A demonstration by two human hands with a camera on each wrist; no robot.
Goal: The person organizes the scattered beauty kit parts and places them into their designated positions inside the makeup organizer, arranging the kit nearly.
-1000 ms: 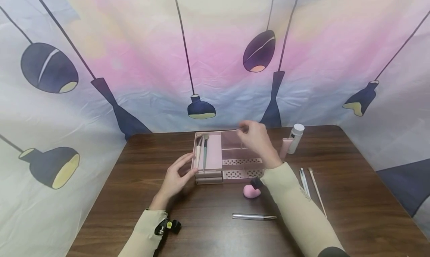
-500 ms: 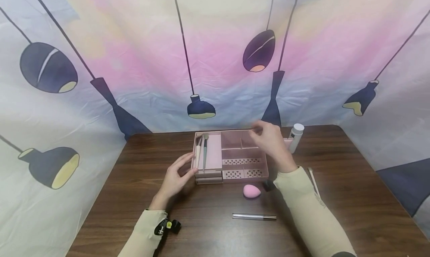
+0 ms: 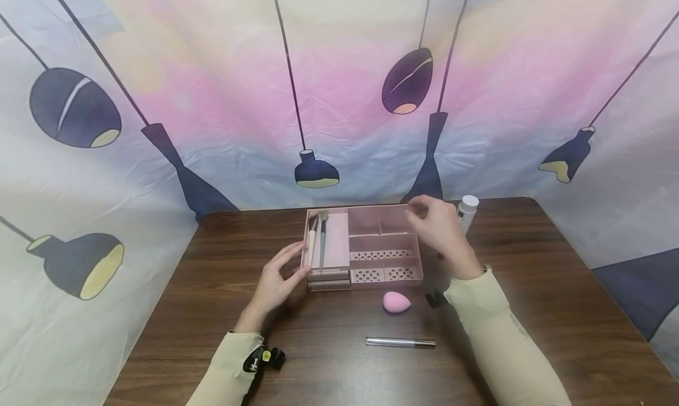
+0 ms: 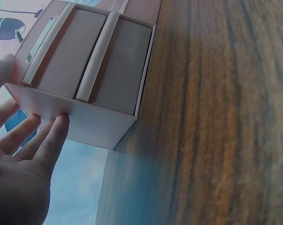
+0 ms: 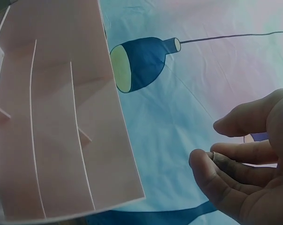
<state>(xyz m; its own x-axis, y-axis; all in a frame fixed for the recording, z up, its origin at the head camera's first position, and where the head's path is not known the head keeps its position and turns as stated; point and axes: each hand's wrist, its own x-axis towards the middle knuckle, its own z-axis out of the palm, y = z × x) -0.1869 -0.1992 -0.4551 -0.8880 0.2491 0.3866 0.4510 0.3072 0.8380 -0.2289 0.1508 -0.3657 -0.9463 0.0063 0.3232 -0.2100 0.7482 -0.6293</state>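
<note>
A pink makeup organizer (image 3: 337, 241) stands at the back of the table, with drawers at its left and open compartments at its right. My left hand (image 3: 274, 285) rests against its left side, fingers extended; in the left wrist view, the thumb touches the front edge beside the drawer handles (image 4: 95, 61). Two makeup brushes, a cream one (image 3: 312, 241) and a green one (image 3: 322, 241), lie in the top tray. Near the back right corner hovers my right hand (image 3: 439, 232), fingers loosely bent and holding nothing, apart from the organizer in the right wrist view.
A pink makeup sponge (image 3: 396, 303) lies in front of the organizer, and a silver pen-like tube (image 3: 400, 342) lies nearer. Behind my right hand stands a white bottle (image 3: 467, 211), partly covered. A patterned cloth (image 3: 223, 99) hangs behind the wooden table (image 3: 318, 376).
My right hand has moved right, from above the back compartments to beyond the organizer's back right corner. The forearm now covers the thin sticks and the pink tube. My left hand stays put.
</note>
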